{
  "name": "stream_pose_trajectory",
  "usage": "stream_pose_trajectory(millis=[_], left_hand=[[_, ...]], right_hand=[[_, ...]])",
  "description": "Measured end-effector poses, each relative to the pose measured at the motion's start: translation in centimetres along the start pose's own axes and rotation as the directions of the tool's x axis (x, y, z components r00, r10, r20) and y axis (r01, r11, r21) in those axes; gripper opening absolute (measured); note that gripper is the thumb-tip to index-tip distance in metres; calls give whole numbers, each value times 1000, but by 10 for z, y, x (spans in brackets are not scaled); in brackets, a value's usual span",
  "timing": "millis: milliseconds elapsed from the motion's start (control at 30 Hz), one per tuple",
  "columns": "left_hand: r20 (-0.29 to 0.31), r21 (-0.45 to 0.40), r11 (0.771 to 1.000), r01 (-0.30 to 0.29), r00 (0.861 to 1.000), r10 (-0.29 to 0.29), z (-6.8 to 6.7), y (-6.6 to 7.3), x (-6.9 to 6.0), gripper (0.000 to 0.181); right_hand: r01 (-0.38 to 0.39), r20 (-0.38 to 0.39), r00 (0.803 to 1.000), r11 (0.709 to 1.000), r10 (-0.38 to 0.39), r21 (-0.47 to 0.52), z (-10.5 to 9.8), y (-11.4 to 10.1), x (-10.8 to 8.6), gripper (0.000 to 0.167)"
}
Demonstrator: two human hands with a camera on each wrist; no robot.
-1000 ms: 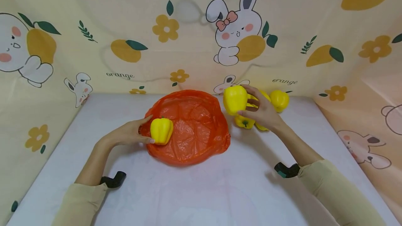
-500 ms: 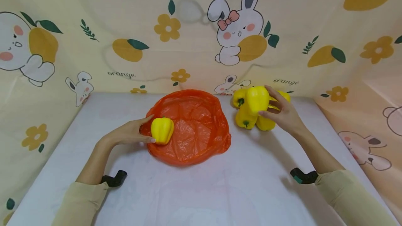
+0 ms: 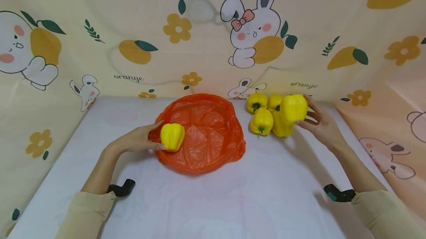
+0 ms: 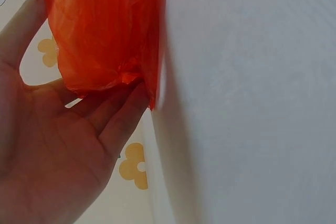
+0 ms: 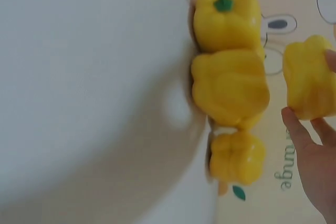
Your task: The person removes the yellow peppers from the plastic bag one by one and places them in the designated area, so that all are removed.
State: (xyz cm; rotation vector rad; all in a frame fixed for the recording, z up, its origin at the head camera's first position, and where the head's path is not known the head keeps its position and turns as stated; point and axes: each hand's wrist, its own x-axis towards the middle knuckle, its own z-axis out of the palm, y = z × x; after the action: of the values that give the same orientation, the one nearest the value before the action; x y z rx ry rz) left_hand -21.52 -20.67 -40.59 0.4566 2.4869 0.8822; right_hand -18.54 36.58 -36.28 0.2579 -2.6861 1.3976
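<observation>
My right hand (image 3: 322, 126) pinches a yellow bell pepper (image 3: 294, 108) between thumb and fingers, raised over the right side of the pepper group. In the right wrist view, the held pepper (image 5: 307, 85) is apart from those on the table. At the left rim of an orange-red plastic bag (image 3: 208, 135), my left hand (image 3: 134, 140) holds its side, thumb nearer me and fingers behind. Another yellow bell pepper (image 3: 172, 137) lies inside the bag, beside my left thumb. The left wrist view shows fingers (image 4: 123, 121) against the bag's outer side; the pepper inside is hidden there.
Several more yellow bell peppers (image 3: 261, 121) cluster at the back right of the white table (image 3: 199, 205), right of the bag. A patterned cloth backdrop (image 3: 139, 13) rises behind and at both sides.
My right hand has carried its pepper rightward, from beside the bag's right rim to the right side of the group, uncovering peppers behind. The left hand and bag look unchanged.
</observation>
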Motion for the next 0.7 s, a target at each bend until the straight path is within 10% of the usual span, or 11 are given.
stream_pose_trajectory(millis=[467,700], left_hand=[[2,3,1000,-2,1000,2,-3,5,0,105],[7,-3,1000,12,1000,-12,-1,3,-1,105]], right_hand=[[92,-73,993,996,-91,4,-23,31,-7,85],[-77,-12,997,996,77,-35,-27,50,-17,84]])
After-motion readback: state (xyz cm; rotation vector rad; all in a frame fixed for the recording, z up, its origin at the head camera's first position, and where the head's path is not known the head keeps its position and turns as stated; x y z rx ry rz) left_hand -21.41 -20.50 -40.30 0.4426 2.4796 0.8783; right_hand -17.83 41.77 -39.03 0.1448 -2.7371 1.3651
